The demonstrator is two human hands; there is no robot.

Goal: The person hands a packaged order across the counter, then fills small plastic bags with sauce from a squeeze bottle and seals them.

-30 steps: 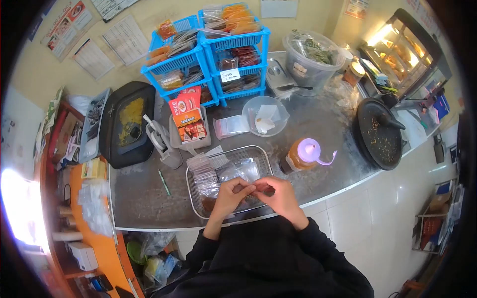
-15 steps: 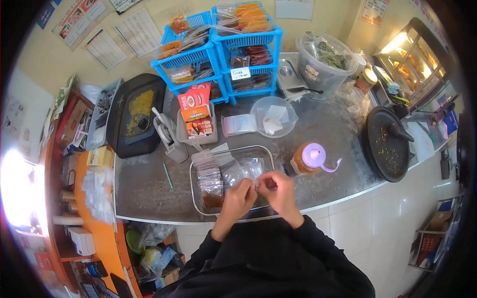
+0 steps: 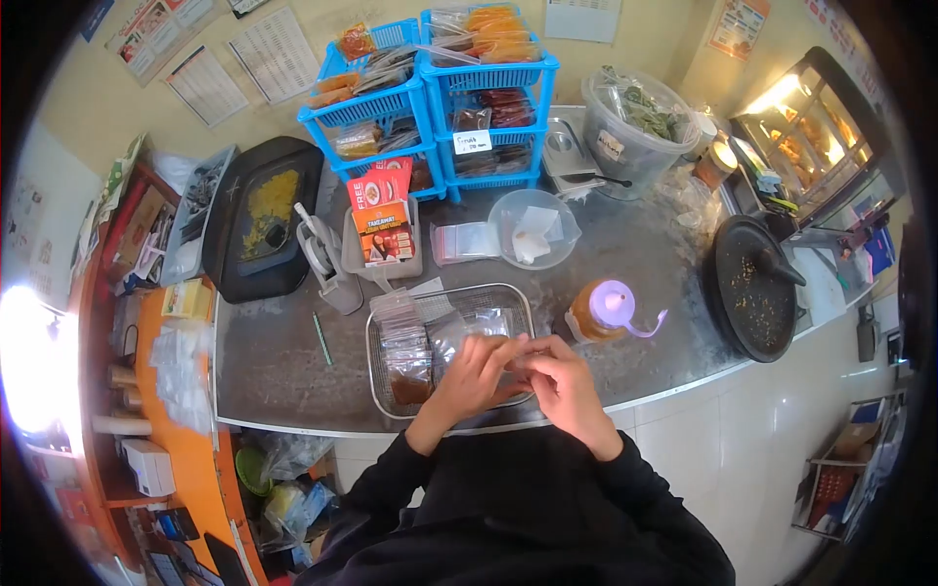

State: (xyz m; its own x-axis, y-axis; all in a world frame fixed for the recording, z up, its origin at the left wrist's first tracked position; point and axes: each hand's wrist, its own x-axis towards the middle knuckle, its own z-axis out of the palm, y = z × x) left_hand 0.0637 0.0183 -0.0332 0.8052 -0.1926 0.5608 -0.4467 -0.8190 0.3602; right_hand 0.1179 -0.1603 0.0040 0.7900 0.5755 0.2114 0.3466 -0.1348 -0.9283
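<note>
My left hand (image 3: pixel 471 379) and my right hand (image 3: pixel 569 393) meet over the right front part of a wire mesh basket (image 3: pixel 375 376). Fingertips of both are closed together on a small clear plastic bag, which they mostly cover. Within the basket, a row of filled plastic sachets (image 3: pixel 403 337) stands packed along the left side, with a brown one (image 3: pixel 410 389) at the front. More clear plastic bags (image 3: pixel 489 320) lie beside that row, partly behind my fingers. Right of the basket stands a squeeze bottle (image 3: pixel 598 317) of orange-brown sauce with a lilac cap.
Blue stacked baskets (image 3: pixel 489 146) hold sachets at the back. Nearby are a clear bowl (image 3: pixel 508 256), a leaflet box (image 3: pixel 401 264), a tape dispenser (image 3: pixel 330 269) and a black tray (image 3: pixel 220 264). A stone mortar (image 3: pixel 747 313) stands right; a green striped straw (image 3: pixel 322 339) lies left.
Both hands have come closer together and lower, with the fingers now overlapping over the plastic bag. The camera view has shifted slightly.
</note>
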